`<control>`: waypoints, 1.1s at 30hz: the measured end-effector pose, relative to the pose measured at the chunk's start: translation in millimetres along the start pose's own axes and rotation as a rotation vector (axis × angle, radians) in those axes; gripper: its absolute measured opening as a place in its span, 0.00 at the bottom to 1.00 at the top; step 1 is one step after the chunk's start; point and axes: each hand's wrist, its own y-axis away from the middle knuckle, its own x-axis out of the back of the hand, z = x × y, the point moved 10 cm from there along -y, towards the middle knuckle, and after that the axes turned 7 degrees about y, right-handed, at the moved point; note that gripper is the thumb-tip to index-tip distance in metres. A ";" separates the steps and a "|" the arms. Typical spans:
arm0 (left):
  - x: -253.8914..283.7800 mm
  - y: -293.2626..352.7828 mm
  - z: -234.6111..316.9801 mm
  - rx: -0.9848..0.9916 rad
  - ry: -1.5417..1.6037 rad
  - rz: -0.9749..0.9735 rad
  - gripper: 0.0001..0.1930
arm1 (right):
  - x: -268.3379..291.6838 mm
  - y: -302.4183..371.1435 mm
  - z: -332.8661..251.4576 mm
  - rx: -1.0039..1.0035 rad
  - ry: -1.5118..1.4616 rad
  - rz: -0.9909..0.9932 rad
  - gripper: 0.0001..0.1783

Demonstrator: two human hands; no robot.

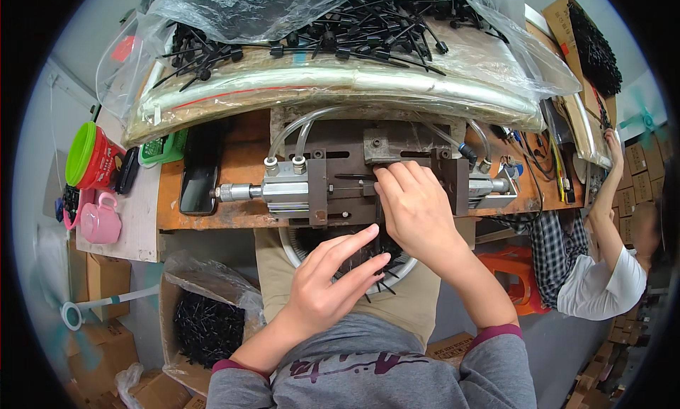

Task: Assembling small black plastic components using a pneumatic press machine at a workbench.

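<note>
Wooden bench [244, 155] | black rod [378, 215], lengthwise toward wearer | hands: left [327, 281] spread, right [416, 209] unclear

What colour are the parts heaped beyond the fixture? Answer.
The heaped parts are black; see head view.

Our right hand [414, 209] covers the middle of the metal machine [285, 189], so we cannot tell whether it grips anything there. Our left hand [317, 290] hides part of the bowl [287, 246] beneath it. We see the fan [71, 315] and the co-worker's head [644, 228] only as blurs; the upper edge cuts off the plastic bag [234, 15].
</note>
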 end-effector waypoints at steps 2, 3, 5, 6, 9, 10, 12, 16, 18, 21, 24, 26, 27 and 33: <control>-2.6 1.6 -3.5 0.013 0.002 -0.009 0.20 | 0.7 1.0 0.5 -0.015 0.016 0.013 0.14; -3.5 2.3 -5.0 0.021 0.004 -0.014 0.20 | 1.8 1.3 0.1 -0.024 0.010 0.020 0.14; -4.6 2.8 -6.9 0.031 -0.004 -0.025 0.20 | 3.3 2.9 -0.7 -0.037 0.004 0.042 0.15; -5.3 2.8 -7.6 0.036 -0.005 -0.030 0.20 | 3.9 4.5 -1.0 -0.042 0.006 0.055 0.16; -8.2 2.0 -8.6 0.039 -0.009 -0.047 0.20 | 5.1 6.8 -0.2 -0.079 -0.034 0.037 0.18; -9.1 1.9 -8.5 0.036 -0.008 -0.049 0.20 | 4.5 7.3 1.0 -0.096 -0.055 0.020 0.19; -11.0 1.7 -8.2 0.029 -0.007 -0.051 0.20 | 6.2 9.3 -0.8 -0.064 -0.028 0.055 0.20; -13.4 1.2 -6.9 0.025 -0.004 -0.060 0.19 | 14.4 10.2 -1.2 -0.023 0.000 0.094 0.24; -14.1 0.8 -6.7 0.018 -0.004 -0.066 0.19 | 14.5 9.5 2.1 -0.040 -0.046 0.076 0.25; -14.5 0.6 -5.6 0.009 -0.005 -0.068 0.19 | 18.0 9.6 7.6 -0.059 -0.106 0.088 0.26; -14.8 0.7 -5.8 0.007 -0.011 -0.078 0.19 | 18.6 11.8 10.9 -0.098 -0.140 0.089 0.25; -14.9 0.4 -6.1 0.001 -0.011 -0.082 0.19 | 17.0 13.7 11.0 -0.097 -0.104 0.095 0.23; -15.3 1.5 -6.4 0.003 -0.010 -0.085 0.19 | 19.6 13.9 9.9 -0.091 -0.078 0.126 0.21; -19.9 3.1 -4.7 -0.010 -0.019 -0.108 0.20 | 23.0 10.7 10.6 -0.134 0.014 0.212 0.16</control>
